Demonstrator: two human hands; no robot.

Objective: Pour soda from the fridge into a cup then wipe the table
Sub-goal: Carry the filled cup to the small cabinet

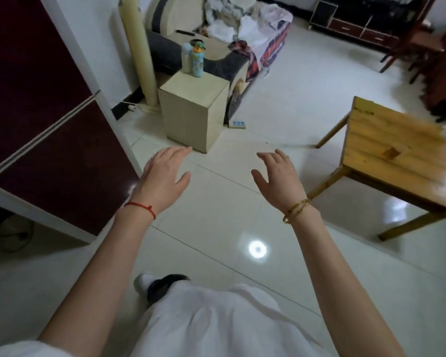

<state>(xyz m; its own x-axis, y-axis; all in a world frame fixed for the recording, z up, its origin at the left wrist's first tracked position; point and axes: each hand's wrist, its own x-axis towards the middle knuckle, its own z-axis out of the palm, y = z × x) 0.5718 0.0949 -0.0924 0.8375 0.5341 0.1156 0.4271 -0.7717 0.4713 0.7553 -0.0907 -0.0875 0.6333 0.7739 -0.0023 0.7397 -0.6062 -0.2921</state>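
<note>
The fridge [44, 119] fills the left side, a tall dark-red cabinet with white edges, and both its doors are closed. Across the pale tiled floor [216, 228], on the right, stands the wooden table [387, 140]; something white and blurred sits at its far right edge, too smeared to name. Between them, further back, a small cream cabinet [193, 112] carries a light-blue bottle [198, 59] with a cartoon figure on it, in front of a cluttered sofa [216, 34].

The left hand [162, 176] and the right hand [278, 176] are held out over the floor, fingers spread and relaxed, gripping nothing. No soda and no cup can be made out; the soda is presumably behind the closed fridge doors.

By my reading nothing is done yet: opening the fridge, fetching, pouring and wiping all remain.

No writing or brand can be read anywhere
</note>
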